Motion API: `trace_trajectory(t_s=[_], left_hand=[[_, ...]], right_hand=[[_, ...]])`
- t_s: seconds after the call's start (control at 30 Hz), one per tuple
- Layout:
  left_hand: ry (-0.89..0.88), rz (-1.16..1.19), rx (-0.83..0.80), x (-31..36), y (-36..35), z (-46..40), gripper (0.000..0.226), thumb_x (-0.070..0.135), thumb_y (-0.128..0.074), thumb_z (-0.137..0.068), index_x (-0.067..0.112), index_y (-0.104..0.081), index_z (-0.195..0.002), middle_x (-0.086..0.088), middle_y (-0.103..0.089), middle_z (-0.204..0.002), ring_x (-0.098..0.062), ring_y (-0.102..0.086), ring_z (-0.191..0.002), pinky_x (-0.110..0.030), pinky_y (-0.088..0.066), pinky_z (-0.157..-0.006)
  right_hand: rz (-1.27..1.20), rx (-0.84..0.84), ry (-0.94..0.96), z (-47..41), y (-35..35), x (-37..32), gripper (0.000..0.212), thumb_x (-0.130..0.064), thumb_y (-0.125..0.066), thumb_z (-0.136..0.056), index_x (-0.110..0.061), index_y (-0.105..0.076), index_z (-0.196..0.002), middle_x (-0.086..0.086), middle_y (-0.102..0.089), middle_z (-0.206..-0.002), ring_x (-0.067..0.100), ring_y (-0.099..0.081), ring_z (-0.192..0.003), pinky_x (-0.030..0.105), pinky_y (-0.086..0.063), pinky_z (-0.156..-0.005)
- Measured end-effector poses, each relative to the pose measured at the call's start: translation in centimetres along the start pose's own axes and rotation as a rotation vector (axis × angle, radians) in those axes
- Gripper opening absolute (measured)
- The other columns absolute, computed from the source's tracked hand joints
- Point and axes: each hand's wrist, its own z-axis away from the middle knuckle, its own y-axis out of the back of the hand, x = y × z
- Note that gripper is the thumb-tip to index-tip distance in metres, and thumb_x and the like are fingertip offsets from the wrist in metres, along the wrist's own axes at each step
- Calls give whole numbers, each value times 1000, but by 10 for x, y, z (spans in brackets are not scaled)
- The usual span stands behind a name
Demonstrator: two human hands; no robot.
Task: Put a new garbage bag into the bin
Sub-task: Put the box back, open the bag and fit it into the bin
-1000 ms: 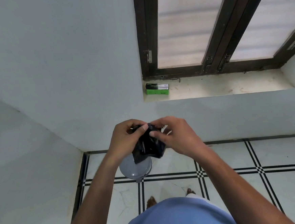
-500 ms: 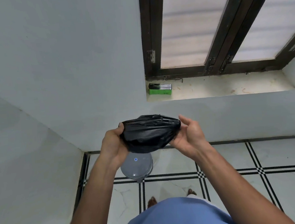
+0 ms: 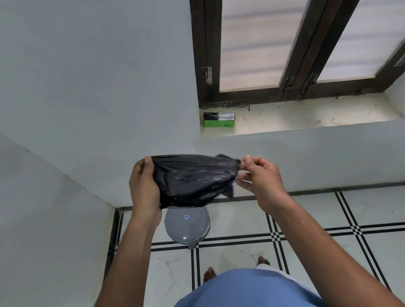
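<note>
So the garbage bag [image 3: 194, 179] is out of its tight little wad now. A second ago it was a small crumpled lump pinched between both sets of fingers; now it's stretched sideways into a wide black bundle held up in the air, right above the bin [image 3: 187, 227].

The left hand [image 3: 144, 185] is closed around the bag's left end, fingers wrapped over the top edge and thumb side against the plastic. The right hand [image 3: 261, 180] is at the right end with thumb and fingertips pinching what looks like a corner or edge, the other fingers loosely curled. It has gone from cupping the bag half a second ago to that fine pinch, so my guess is the person is hunting for the opening.

The bin sits on the tiled floor against the far wall, grey lid closed, little blue dot on top. So the bag isn't in there yet, nowhere close really. It's still partly folded, no mouth open that I can see.

Also a green box [image 3: 219, 119] on the window ledge, far right of the hands, probably where the bags come from.
</note>
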Motion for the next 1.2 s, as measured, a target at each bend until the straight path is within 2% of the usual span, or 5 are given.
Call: trace_trajectory(t_s=[0.47,0.67,0.8,0.97,1.2], left_hand=[[341,169,-162,-1,-15,12,28,7,-50,-110,-6,-67,-128,-18,-78,-111,-20,-82,-85,-25,-65,-65],[286,116,-261,9,-19,23,25,24,-56,-111,5,-72,-114,-12,-82,-109,-18,-82,-86,-30,-66,-74],[52,-442,-492,-1,-9,22,93,87,-66,-77,37,-46,-153,16,-60,-149,-10,-62,-131,-42,-53,-103],[204,-833,-948,-33,-3,23,55,47,-93,-83,21,-78,-129,-2,-81,-125,-21,-76,-119,-43,-55,-113],[441,141,-321,-18,-33,23,23,25,-64,-107,7,-78,-105,-5,-77,-87,-16,-75,-68,-28,-63,-66]], right_hand=[[1001,-414,762,58,-26,6,73,-48,-85,-95,-33,-54,-159,-14,-65,-136,6,-61,-119,32,-52,-108],[446,-285,595,42,-17,-1,14,-5,-77,-103,-8,-87,-112,2,-86,-95,17,-80,-84,45,-69,-88],[-105,-305,171,42,-8,-29,19,-22,-72,-108,-3,-76,-104,12,-81,-94,21,-76,-77,46,-70,-90],[-409,-195,-40,21,9,-44,22,-25,-72,-109,-4,-74,-118,11,-81,-112,18,-82,-90,29,-68,-82],[557,-307,95,41,25,-13,149,-98,-79,-57,-30,-20,-176,-8,-44,-165,17,-53,-143,45,-50,-118]])
